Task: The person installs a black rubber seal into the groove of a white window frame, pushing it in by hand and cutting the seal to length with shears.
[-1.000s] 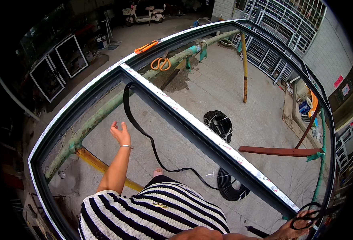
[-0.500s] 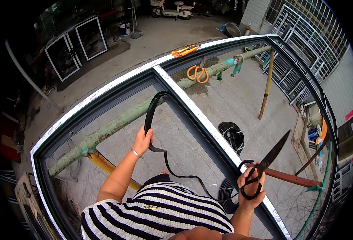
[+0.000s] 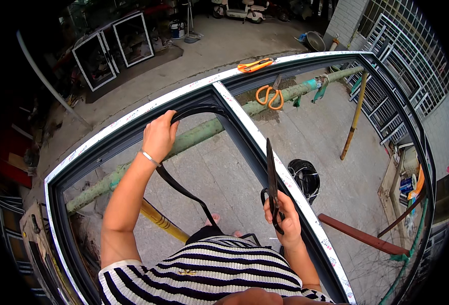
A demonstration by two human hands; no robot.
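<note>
Left grip (image 3: pixel 159 134), bare-handed with a silver bracelet (image 3: pixel 150 158) at the wrist: fingers curled and closed around a black strip (image 3: pixel 177 187), near the far side of a large white-faced frame (image 3: pixel 148 109). From these fingers the strip arches rightward to the corner where a divider bar (image 3: pixel 250 124) meets that far side; below the wrist it sags in a loose curve toward the wearer's striped shirt (image 3: pixel 209 272). Right grip (image 3: pixel 285 218): clasped on the handles of black scissors (image 3: pixel 272 170), their blades together and pointing away from the person, just beside the divider. Viewed from where I stand, a green pole (image 3: pixel 199 136) passes under the frame. Upon the frame's far edge rests an orange cutter (image 3: pixel 255 65); near it, orange-handled scissors (image 3: pixel 270 96) appear over the pole, their exact support unclear. Right of the divider, a black coil (image 3: pixel 306 180) lies on the grey floor (image 3: pixel 331 152), with a reddish-brown beam (image 3: pixel 362 234) nearer the person
</note>
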